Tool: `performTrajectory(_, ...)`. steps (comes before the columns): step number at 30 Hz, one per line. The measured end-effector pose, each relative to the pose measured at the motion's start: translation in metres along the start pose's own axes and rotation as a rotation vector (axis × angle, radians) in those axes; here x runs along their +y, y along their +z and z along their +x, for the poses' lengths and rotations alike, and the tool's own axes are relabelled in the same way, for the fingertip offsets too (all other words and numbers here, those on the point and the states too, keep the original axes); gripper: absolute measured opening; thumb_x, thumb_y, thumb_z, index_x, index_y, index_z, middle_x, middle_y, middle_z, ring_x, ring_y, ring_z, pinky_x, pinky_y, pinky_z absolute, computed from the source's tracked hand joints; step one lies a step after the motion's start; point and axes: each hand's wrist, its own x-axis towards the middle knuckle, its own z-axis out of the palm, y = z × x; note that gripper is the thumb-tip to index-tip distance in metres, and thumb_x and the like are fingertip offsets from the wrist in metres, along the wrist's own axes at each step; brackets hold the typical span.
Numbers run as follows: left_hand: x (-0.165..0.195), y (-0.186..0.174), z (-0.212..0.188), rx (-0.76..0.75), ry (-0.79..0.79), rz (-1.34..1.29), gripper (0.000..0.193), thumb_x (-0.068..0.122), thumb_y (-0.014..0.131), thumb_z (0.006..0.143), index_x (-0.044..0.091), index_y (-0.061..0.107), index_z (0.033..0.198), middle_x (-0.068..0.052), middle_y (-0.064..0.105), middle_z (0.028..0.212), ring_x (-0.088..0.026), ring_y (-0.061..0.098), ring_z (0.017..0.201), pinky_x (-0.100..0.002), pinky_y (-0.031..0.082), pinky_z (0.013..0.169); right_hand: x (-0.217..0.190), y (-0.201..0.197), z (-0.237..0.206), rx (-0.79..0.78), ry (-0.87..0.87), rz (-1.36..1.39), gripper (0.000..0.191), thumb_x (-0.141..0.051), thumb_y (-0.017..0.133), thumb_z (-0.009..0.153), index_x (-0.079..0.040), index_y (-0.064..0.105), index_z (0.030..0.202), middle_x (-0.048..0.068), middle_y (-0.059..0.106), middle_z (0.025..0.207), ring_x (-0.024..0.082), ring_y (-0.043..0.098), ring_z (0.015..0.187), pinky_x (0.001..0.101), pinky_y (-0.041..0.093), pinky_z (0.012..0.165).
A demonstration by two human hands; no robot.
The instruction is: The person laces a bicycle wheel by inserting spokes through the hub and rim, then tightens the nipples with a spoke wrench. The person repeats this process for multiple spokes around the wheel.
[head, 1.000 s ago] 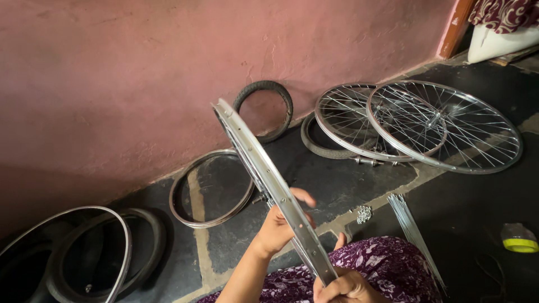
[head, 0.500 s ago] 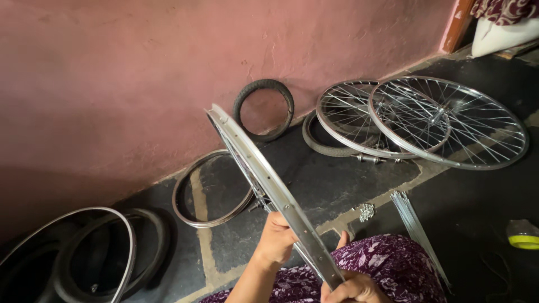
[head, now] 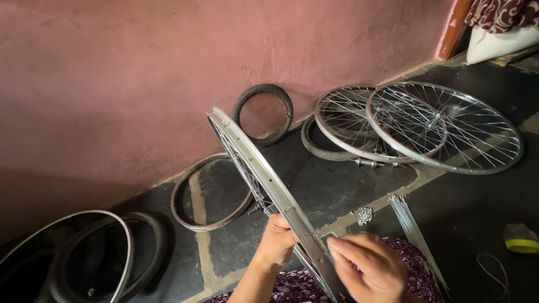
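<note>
In the head view, a silver bicycle wheel rim (head: pixel 269 185) with spokes stands on edge, slanting from the pink wall (head: pixel 140 73) down to the person's lap. The left hand (head: pixel 276 242) is wrapped closed around its edge; the right hand (head: pixel 368 269) rests half-curled on the rim's outer face, fingertips (head: pixel 332 246) touching the metal. Beyond lie a bare rim (head: pixel 191 216), a small tyre (head: pixel 264 114) leaning upright, two spoked wheels (head: pixel 443 129), loose spokes (head: pixel 412 230) and a pile of nipples (head: pixel 365 215).

Cut off and hidden parts

The wheel rim (head: pixel 269 191) runs off the bottom edge; the right hand (head: pixel 368 269) covers part of it; the tyre (head: pixel 106 264) is cropped at the corner.
</note>
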Motion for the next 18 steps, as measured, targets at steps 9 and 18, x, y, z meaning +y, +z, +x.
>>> performTrajectory(9, 0.002, 0.001, 0.000, 0.010, -0.020, 0.018, 0.013, 0.007, 0.083, 0.085, -0.002, 0.077, 0.092, -0.007, 0.076, 0.090, -0.015, 0.070, 0.080, -0.030, 0.056, 0.076, -0.011, 0.021, 0.021, -0.102, -0.146, -0.183, 0.028, 0.002, 0.078, 0.080, 0.001, 0.075, 0.108, 0.012, 0.065, 0.112, 0.020, 0.067, 0.094, 0.0268, 0.054, 0.070)
performTrajectory(18, 0.003, 0.005, 0.002, 0.031, -0.010, 0.020, 0.011, 0.004, 0.081, 0.086, -0.003, 0.078, 0.093, -0.008, 0.076, 0.091, -0.015, 0.070, 0.080, -0.030, 0.056, 0.076, -0.027, 0.027, 0.034, -0.074, -0.330, -0.317, 0.024, 0.002, 0.074, 0.084, 0.011, 0.069, 0.106, 0.016, 0.066, 0.112, 0.028, 0.071, 0.098, 0.0349, 0.060, 0.082)
